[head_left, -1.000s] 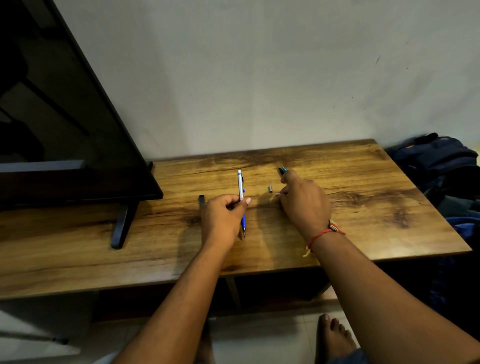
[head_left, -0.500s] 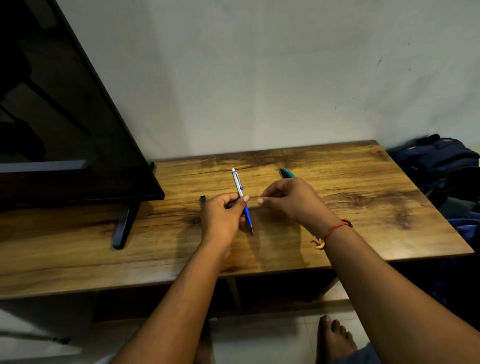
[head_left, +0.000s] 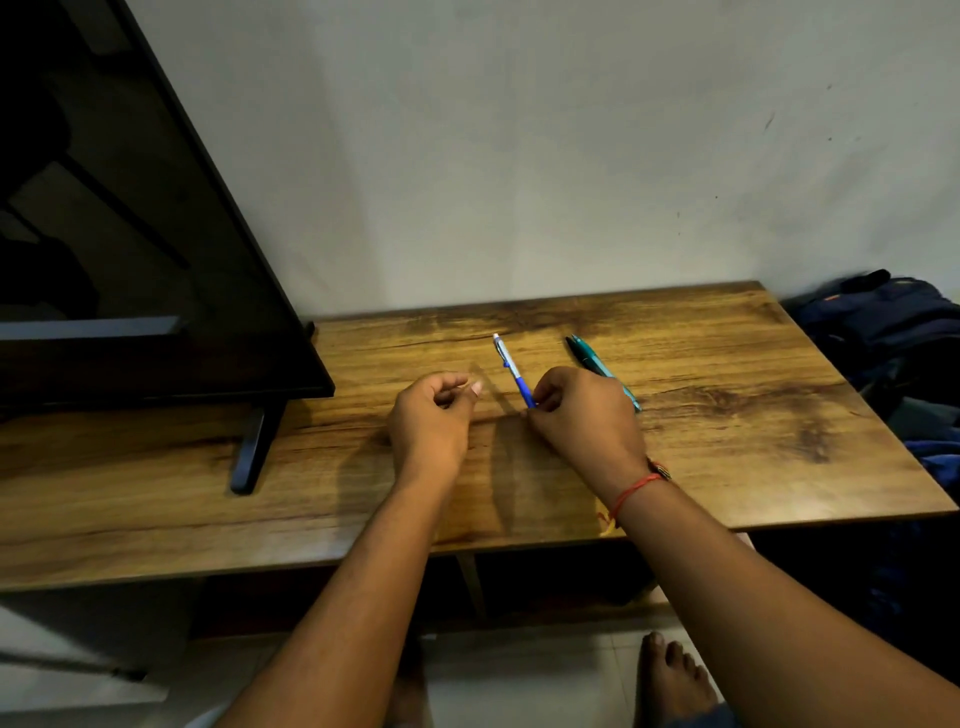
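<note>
A blue and white pen (head_left: 510, 367) slants over the wooden table (head_left: 727, 415), its white end pointing away from me. My right hand (head_left: 584, 415) pinches the pen's blue lower end between curled fingers and thumb. My left hand (head_left: 431, 418) hovers to the left of the pen, apart from it. Its fingers are curled with the thumb against the forefinger, and I see nothing in them. A teal pen (head_left: 592, 358) lies on the table behind my right hand, partly hidden by it.
A black flat screen (head_left: 130, 260) stands on the table's left part, with its foot (head_left: 252, 447) near the middle. Dark blue bags (head_left: 883, 332) lie beyond the table's right edge. My bare foot (head_left: 670, 675) rests on the tiled floor below.
The blue pen has passed from my left hand to my right hand. My left hand let go and drew back to the left, and now covers the small black piece on the table.
</note>
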